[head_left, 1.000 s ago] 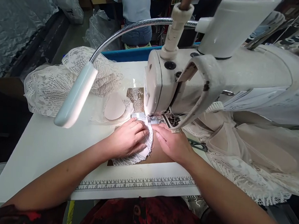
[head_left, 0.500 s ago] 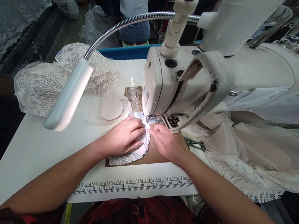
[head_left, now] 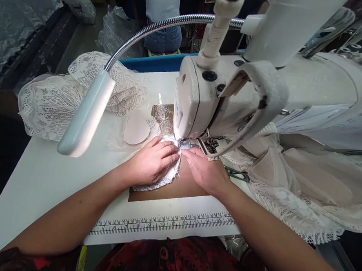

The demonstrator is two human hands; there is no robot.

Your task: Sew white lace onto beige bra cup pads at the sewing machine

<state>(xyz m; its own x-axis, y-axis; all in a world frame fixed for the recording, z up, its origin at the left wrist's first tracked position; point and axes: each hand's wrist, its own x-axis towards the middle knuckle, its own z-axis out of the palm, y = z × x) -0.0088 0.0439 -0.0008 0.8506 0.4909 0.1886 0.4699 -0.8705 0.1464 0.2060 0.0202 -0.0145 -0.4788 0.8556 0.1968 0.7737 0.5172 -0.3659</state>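
My left hand (head_left: 152,161) lies flat, fingers stretched out, on a small white lace piece (head_left: 153,184) on the table. Its fingertips point at the presser foot (head_left: 187,144) of the white sewing machine (head_left: 232,102). My right hand (head_left: 205,171) rests palm down on the brown plate (head_left: 177,190) just right of the lace. Its fingertips press the lace edge close to the needle. Both hands touch the lace and neither lifts it.
A gooseneck lamp (head_left: 87,113) hangs over the left of the table. A heap of white lace (head_left: 67,96) and a beige pad (head_left: 136,131) lie behind my left hand. More lace and beige fabric (head_left: 303,192) pile at the right. Scissors (head_left: 235,173) lie near my right wrist. A ruler strip (head_left: 163,224) runs along the front edge. A person sits at the far back.
The lace piece has fed away from me under the presser foot, and both hands have moved forward with it. More of the brown plate shows in front of the lace.
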